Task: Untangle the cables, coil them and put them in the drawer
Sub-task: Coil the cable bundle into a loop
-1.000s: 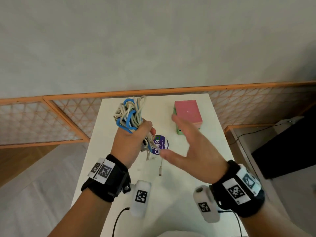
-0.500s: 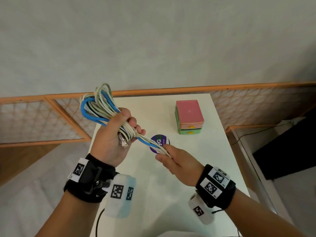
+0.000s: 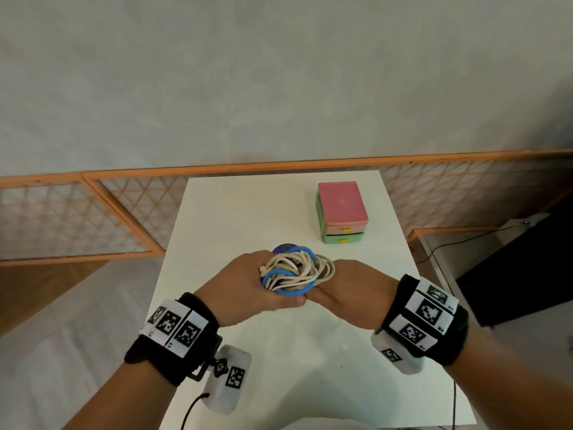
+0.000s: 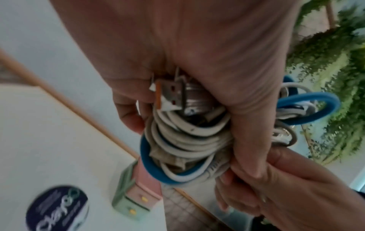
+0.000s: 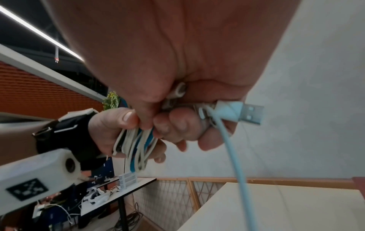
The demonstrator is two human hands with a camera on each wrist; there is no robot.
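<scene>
A tangled bundle of white and blue cables [image 3: 296,271] is held above the middle of the white table [image 3: 235,218]. My left hand [image 3: 257,287] grips the bundle [image 4: 183,140] from the left, with a USB plug [image 4: 169,95] sticking out of its fist. My right hand [image 3: 344,288] grips the same bundle from the right, fingers curled round cable ends; a pale blue USB plug [image 5: 241,112] pokes out past them and its cable hangs down. The small drawer unit [image 3: 341,212], pink top over green bottom, stands at the far right of the table with both drawers pushed in.
A round purple sticker [image 3: 283,248] lies on the table just behind the hands. An orange-framed lattice fence [image 3: 93,212] runs behind and to the left of the table. A black box [image 3: 521,274] stands on the floor at the right.
The left hand lowered the bundle from up left to the table's middle. The right hand, open a second ago and then pinching a trailing strand, has closed in on the bundle.
</scene>
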